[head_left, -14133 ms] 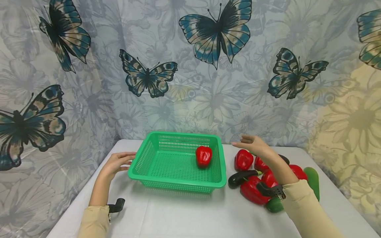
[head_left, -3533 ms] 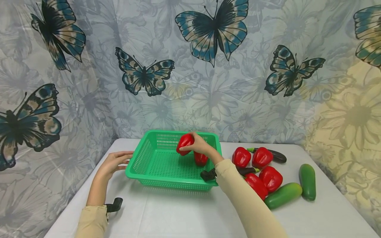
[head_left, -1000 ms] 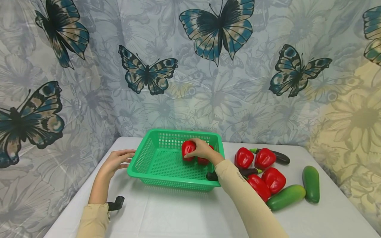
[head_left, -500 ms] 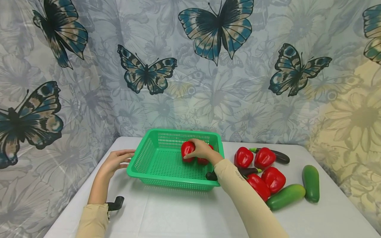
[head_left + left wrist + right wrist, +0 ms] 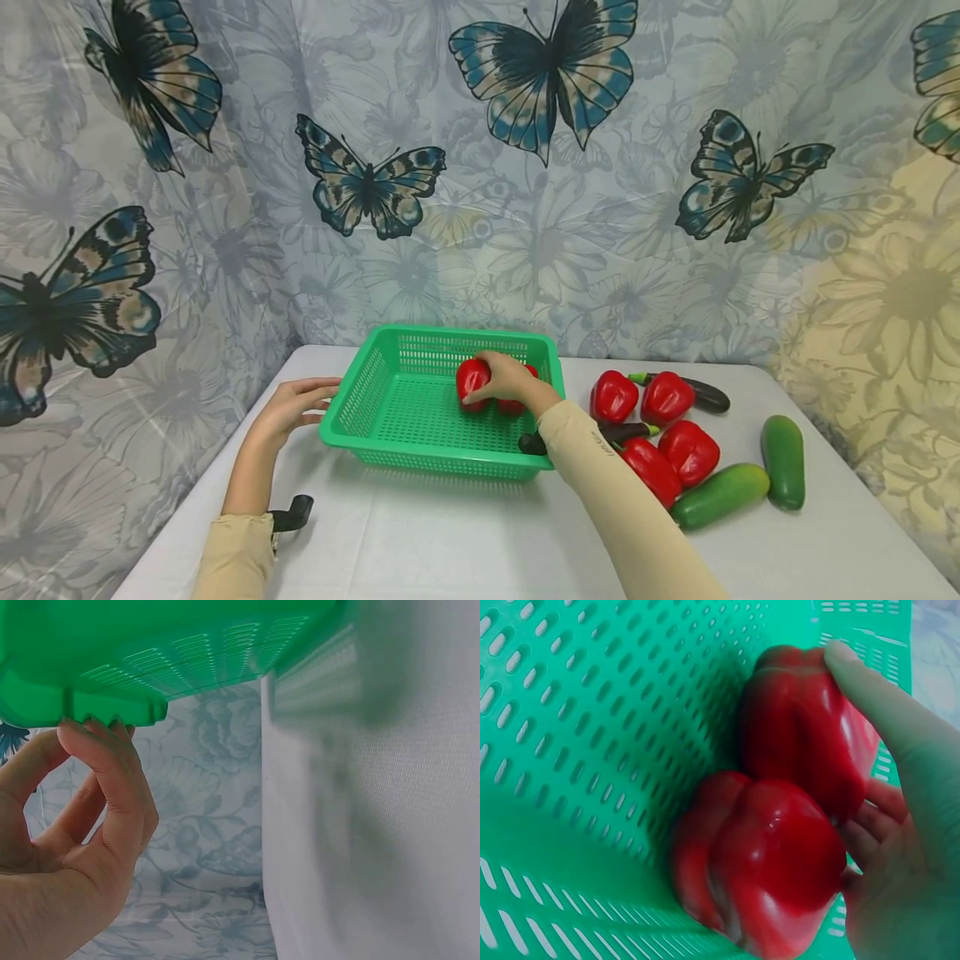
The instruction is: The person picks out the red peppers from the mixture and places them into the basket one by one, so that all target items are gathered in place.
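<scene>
A red bell pepper [image 5: 472, 383] stands in the green basket [image 5: 442, 461], right of its middle. My right hand [image 5: 513, 380] grips this bell pepper, thumb on one side and fingers on the other. A second red bell pepper [image 5: 757, 862] lies against it in the right wrist view; in the head view my hand partly covers it. My left hand [image 5: 294, 407] touches the basket's left rim with its fingertips, as the left wrist view shows at the rim [image 5: 112, 707] from below.
Right of the basket lie several more red bell peppers [image 5: 688, 454], two dark eggplants [image 5: 708, 397] and two green cucumber-like vegetables [image 5: 783, 462]. The white table [image 5: 450, 533] meets a butterfly-patterned cloth [image 5: 525, 250] behind and at the sides.
Long before, one bell pepper was in the basket and my right hand was empty. Since then it brought a second one in and lowered it. Over the last second almost nothing moved.
</scene>
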{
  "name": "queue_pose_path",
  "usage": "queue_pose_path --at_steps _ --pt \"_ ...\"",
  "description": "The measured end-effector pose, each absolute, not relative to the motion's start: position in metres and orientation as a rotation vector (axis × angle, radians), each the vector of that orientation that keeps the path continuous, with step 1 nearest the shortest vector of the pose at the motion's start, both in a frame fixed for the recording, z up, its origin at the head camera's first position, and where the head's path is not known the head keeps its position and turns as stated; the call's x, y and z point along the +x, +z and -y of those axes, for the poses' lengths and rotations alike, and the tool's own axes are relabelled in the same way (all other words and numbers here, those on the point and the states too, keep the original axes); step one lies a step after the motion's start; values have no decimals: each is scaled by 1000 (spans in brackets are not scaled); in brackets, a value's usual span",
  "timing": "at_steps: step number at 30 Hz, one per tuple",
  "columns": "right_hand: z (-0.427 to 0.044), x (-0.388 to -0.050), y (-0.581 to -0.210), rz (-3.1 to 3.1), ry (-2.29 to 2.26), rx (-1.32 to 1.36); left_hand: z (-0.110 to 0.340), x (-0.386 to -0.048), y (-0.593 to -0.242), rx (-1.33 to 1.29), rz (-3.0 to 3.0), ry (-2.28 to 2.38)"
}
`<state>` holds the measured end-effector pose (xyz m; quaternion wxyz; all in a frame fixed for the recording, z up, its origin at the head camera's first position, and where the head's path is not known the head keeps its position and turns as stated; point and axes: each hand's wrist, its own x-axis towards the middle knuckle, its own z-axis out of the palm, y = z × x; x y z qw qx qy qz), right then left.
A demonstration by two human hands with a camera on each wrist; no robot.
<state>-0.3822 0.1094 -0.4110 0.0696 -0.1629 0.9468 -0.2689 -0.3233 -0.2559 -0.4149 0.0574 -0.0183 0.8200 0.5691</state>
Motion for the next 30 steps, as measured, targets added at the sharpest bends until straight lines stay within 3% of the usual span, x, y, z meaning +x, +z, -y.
queue_pose_path --at_steps 30 --pt "-115 -381 -405 -2820 -989 -506 255 -323 -415 -52 -2477 1730"
